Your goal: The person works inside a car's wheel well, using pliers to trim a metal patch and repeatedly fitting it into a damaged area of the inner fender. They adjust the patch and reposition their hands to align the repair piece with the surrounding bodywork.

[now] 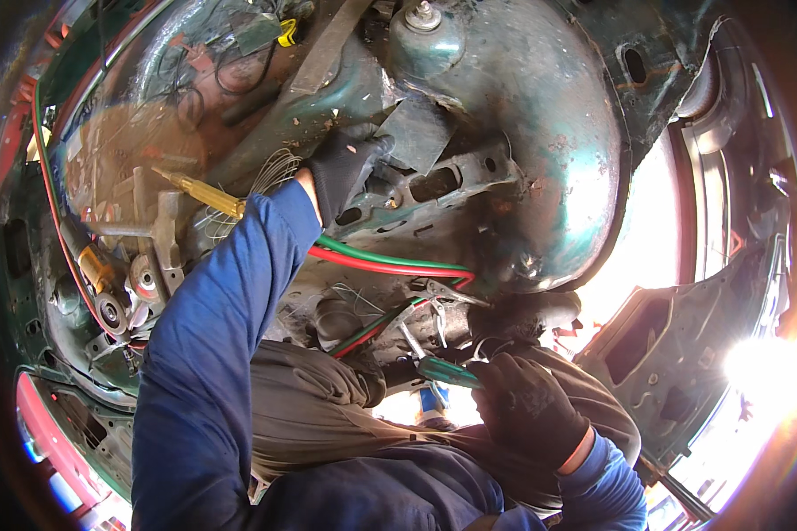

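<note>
My left hand (347, 173), in a black glove, reaches forward over the car body with its fingers closed at the edge of a dark, flat piece of sheet metal (419, 133). That piece lies against the green, worn bodywork beside a bracket (425, 186) with oblong holes. Lower right, near my knees, my right hand (527, 403), also gloved in black, is closed around a tool with a green handle (449, 372) and a bare metal shank. The tool's exact kind cannot be made out. Locking pliers (438, 301) rest just beyond it.
Red hose (390, 264) and green hose (398, 252) run beneath my left wrist. At left lie a hammer (164, 230), an angle grinder (102, 274), a yellow pointed tool (204, 192) and coiled wire (274, 170). A rounded green wheel housing (540, 150) bulges at right; bright light glares there.
</note>
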### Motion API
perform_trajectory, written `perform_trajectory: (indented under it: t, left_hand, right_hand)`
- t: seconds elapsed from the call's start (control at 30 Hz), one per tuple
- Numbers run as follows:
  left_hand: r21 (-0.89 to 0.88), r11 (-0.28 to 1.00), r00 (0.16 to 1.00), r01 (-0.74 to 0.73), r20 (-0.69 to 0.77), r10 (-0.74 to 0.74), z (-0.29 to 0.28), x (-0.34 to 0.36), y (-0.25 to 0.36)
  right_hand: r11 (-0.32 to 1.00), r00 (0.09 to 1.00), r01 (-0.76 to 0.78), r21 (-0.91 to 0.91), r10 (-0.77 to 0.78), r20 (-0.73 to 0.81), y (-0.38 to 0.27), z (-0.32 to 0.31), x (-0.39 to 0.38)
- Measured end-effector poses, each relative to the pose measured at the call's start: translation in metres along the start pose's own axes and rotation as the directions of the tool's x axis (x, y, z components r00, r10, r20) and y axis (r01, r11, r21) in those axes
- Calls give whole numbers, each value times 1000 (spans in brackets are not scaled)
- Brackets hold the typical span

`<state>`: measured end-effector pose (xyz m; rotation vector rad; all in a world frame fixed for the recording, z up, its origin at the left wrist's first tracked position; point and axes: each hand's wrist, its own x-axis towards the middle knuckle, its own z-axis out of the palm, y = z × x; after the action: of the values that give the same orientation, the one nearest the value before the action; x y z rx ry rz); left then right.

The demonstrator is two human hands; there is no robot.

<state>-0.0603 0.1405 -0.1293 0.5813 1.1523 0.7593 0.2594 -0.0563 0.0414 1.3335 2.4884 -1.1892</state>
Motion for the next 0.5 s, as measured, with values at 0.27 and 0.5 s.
perform_trajectory:
  t: [0.27, 0.5]
  left_hand:
    - [20, 999, 995, 49, 83, -51, -11, -1, 4]
    - [103, 995, 998, 16, 60, -22, -9, 0, 5]
  right_hand:
    - [1000, 1000, -22, -10, 22, 16, -4, -5, 0]
    - [1000, 999, -10, -22, 11, 35, 1, 0, -1]
